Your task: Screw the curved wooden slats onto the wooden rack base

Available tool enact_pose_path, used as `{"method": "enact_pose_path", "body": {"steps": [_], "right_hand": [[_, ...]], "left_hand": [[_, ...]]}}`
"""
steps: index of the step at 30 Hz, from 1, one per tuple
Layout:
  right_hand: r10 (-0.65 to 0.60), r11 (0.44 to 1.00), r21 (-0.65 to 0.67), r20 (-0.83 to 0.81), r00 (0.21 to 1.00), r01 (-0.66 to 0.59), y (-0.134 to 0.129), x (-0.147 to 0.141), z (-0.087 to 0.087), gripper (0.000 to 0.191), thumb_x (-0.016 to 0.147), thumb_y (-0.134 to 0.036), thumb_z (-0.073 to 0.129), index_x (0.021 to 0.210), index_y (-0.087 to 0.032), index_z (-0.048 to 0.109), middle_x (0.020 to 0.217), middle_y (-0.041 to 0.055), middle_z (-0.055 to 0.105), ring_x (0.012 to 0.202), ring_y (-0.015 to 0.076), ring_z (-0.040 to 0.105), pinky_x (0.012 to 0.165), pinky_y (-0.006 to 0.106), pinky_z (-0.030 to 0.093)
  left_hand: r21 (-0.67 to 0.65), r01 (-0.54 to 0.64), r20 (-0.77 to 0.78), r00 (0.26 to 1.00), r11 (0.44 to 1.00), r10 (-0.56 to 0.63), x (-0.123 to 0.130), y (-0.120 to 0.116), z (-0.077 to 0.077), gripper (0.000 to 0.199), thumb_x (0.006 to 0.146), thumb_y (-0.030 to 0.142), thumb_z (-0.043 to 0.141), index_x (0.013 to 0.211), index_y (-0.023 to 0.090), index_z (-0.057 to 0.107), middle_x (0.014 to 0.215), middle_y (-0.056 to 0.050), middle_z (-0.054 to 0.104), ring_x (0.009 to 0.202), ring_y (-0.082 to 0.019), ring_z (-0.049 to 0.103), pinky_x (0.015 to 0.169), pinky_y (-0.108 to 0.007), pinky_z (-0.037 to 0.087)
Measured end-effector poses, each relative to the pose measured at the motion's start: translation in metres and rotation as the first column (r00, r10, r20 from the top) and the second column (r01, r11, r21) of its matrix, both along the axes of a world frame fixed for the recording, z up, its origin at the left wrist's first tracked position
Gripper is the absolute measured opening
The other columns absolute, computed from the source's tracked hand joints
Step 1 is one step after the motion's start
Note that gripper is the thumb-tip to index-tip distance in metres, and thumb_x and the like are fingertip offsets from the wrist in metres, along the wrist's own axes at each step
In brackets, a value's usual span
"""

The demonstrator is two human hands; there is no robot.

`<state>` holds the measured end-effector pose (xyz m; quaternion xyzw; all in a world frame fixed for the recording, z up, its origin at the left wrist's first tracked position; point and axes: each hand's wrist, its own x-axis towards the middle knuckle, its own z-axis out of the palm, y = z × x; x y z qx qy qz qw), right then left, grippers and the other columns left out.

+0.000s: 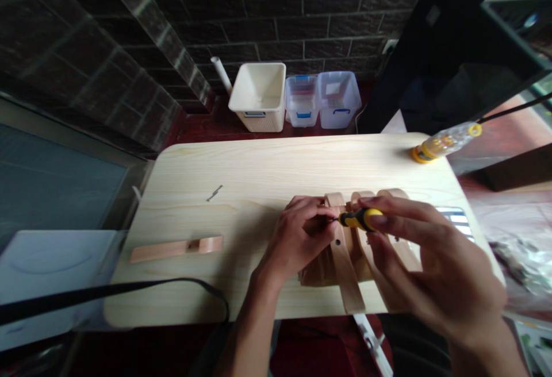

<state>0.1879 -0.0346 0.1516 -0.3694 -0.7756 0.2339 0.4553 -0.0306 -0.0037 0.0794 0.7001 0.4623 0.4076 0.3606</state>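
My right hand [435,256] grips a screwdriver [357,219] by its yellow and black handle, with the tip pointing left. Around that tip the thumb and forefinger of my left hand [293,236] are pinched together; whatever they hold is too small to make out. Both hands are over a wooden piece made of several curved-ended slats [347,276], which stands at the table's right half. Dark holes show in the slats, and my right hand partly covers them. A loose wooden slat [176,248] with a curved end lies on the left.
On the pale wooden table [259,164] lie two dark screws [214,193]. A clear bottle-like container [446,141] with yellow ends stands at the back right corner. A black strap [129,289] crosses the front left. Beyond the table are a cream bin [257,98] and two clear boxes [338,98].
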Motion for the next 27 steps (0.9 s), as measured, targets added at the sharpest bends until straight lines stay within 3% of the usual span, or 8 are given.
{"method": "enact_pose_path", "body": {"steps": [27], "right_hand": [[-0.001,1.000,0.011,0.000,1.000,0.001,-0.0004,-0.0023,-0.0001,0.056,0.094,0.004,0.074,0.143,-0.024,0.068,0.150,0.0044,0.073,0.139,0.0189,0.072,0.127,0.031,0.053]], "left_hand": [[-0.020,0.000,0.006,1.000,1.000,0.001,0.0004,0.0003,-0.0007,0.015,0.093,0.018,0.079,0.105,0.027,0.082,0.116,-0.003,0.085,0.115,-0.024,0.075,0.105,-0.042,0.058]]}}
